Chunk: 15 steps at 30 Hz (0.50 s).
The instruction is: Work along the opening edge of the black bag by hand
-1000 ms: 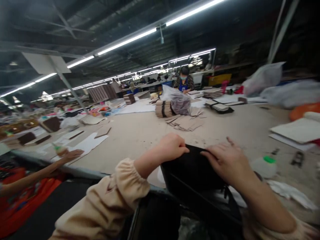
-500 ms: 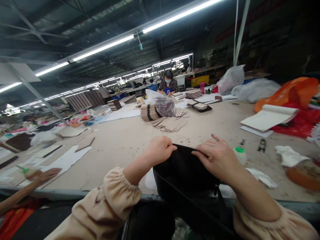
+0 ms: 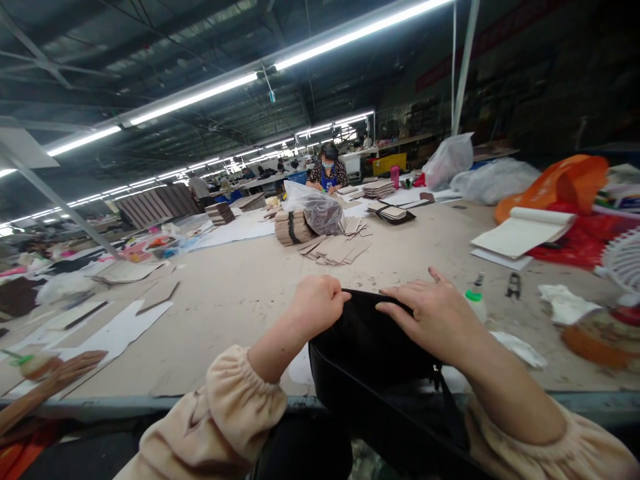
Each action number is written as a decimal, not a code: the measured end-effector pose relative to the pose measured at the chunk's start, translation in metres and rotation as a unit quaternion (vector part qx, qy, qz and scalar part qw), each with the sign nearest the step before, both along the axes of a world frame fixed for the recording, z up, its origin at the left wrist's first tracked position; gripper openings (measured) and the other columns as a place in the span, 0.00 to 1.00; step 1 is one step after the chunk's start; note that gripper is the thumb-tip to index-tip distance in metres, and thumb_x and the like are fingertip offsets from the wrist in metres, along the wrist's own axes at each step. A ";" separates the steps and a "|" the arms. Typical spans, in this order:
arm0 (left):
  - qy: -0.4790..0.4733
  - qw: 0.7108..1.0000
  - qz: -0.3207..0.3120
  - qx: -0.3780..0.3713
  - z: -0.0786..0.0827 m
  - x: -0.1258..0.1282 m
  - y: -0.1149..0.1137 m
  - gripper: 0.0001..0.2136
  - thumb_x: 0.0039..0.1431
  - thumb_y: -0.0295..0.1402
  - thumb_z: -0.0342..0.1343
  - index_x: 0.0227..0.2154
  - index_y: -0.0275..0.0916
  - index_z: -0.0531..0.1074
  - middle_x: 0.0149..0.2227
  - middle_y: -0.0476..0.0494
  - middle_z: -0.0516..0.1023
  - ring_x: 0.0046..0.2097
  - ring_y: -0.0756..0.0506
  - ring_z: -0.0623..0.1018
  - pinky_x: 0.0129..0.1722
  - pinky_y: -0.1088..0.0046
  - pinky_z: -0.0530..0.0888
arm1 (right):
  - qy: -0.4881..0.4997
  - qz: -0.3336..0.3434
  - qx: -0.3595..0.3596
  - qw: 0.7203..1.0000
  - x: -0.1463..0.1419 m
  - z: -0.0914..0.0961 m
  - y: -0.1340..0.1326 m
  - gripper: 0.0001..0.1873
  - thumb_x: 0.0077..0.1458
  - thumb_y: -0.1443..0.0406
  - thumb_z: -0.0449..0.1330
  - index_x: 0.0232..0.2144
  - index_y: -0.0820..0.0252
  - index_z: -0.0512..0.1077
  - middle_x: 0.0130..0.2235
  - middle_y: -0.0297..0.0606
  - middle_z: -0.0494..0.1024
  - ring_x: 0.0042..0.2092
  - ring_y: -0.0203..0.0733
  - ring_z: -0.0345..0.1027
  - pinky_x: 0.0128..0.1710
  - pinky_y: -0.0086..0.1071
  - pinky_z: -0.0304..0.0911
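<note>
A black bag [image 3: 370, 360] hangs over the table's near edge and down towards my lap, its upper rim raised and its inside dark. My left hand [image 3: 317, 303] is closed on the left end of that rim, thumb and fingers pinching it. At the rim's right part, my right hand [image 3: 433, 313] has the thumb on the near side and the fingers over the far side, with a small gap showing between them. A wide strap [image 3: 350, 393] crosses the bag's front, and small metal hardware [image 3: 437, 377] shows below my right hand. The bag's lower part is hard to make out.
Beyond the bag lie loose brown pieces [image 3: 335, 250] and a banded stack [image 3: 291, 228]. To the right are a green-capped bottle [image 3: 476, 305], black thread snips [image 3: 513, 285], a notepad [image 3: 523, 232] and a white fan [image 3: 623, 260]. Another person's hand [image 3: 80, 367] rests at the left.
My right hand's fingers have shifted slightly left along the rim and spread a little from the thumb. My left hand keeps its pinch. The camera view has turned slightly right.
</note>
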<state>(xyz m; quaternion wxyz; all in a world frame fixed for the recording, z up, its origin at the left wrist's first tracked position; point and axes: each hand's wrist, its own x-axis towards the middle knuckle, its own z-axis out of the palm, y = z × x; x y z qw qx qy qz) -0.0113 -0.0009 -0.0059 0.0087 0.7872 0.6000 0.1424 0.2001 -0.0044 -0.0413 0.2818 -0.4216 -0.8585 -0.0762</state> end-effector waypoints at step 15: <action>-0.012 0.999 -0.032 -0.010 0.003 -0.010 -0.010 0.10 0.53 0.40 0.56 0.26 0.40 0.76 0.28 0.49 0.76 0.31 0.49 0.72 0.31 0.76 0.65 | 0.034 -0.020 0.036 0.999 -0.041 -0.001 -0.001 0.10 0.57 0.68 0.56 0.24 0.60 0.68 0.27 0.36 0.71 0.35 0.42 0.62 0.53 0.41 0.48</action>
